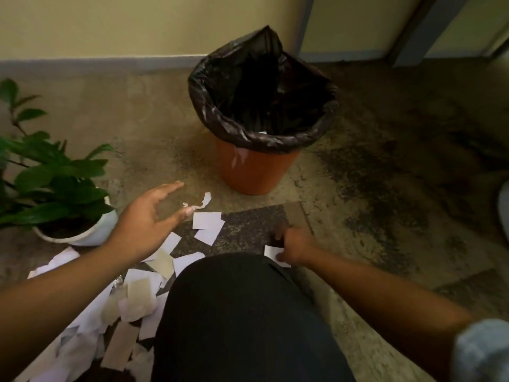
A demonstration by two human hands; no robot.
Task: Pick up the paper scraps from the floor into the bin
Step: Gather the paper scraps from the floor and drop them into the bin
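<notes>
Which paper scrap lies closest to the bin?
The curled, torn white paper strip, alone just before the black-lined orange plastic bin; the other scraps are flat pieces nearer the person.

Pale blue sleeve [480,351] (right arm only, near elbow); dark trousers [242,312]; bare hands [146,219].

Mottled floor [371,188] bears paper scraps [132,299], orange bin [253,172], potted plant [82,232]

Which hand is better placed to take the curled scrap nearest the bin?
Left. The left hand is open, its fingertips right beside the curled scrap. The right hand is farther away, with its fingers curled on a white scrap.
</notes>
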